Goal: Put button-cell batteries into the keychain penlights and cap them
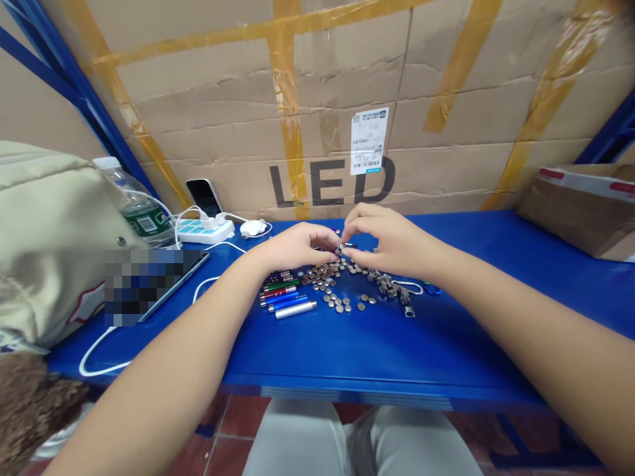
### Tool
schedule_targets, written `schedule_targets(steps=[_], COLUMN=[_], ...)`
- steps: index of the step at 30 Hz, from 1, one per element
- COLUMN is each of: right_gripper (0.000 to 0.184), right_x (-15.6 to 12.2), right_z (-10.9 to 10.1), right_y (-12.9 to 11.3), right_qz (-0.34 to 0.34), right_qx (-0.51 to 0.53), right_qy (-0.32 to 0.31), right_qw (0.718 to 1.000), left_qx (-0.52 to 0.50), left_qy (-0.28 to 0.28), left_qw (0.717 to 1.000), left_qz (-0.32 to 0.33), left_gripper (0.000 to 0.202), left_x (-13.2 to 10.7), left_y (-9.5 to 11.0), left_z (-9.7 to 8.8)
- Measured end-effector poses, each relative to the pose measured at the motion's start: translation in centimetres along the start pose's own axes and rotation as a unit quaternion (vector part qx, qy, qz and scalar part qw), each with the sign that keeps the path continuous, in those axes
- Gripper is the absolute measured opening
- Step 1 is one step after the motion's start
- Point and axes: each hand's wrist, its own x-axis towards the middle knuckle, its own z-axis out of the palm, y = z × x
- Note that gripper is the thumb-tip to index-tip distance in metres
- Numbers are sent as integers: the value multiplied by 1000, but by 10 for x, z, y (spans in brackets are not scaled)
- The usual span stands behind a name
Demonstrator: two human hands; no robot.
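My left hand (305, 246) and my right hand (384, 238) come together over the blue table, fingertips almost meeting. Between the thumb and forefinger of my right hand is a small shiny metal piece (340, 248). The fingers of my left hand are curled closed beside it; what they pinch is too small to make out. Below both hands lie several loose button cells (340, 303), like small silvery discs. To their left are slim metal tubes in a row, with a silver tube (296, 310) nearest me. Small metal clips (391, 288) lie heaped under my right wrist.
A large taped carton (223, 119) stands behind the blue table (347, 357). At left are a beige bag (59, 231), a bottle (143, 211), a power strip (206, 231) with white cables, and a phone (203, 197). An open cardboard box (585, 211) sits at right.
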Motion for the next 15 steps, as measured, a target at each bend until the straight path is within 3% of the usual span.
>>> schedule_targets(steps=[8,15], right_gripper=[13,21], right_x=[0,0], right_z=[0,-4], right_y=[1,1], right_qz=[-38,-11], right_qx=[-10,-14], right_qy=[9,-1], right_qw=[999,1000], left_qx=[-37,-48], left_qy=[-17,-14], left_qw=[999,999], left_qz=[21,13], left_gripper=[15,16], left_x=[1,1], left_y=[-6,-5], left_z=[-3,-3])
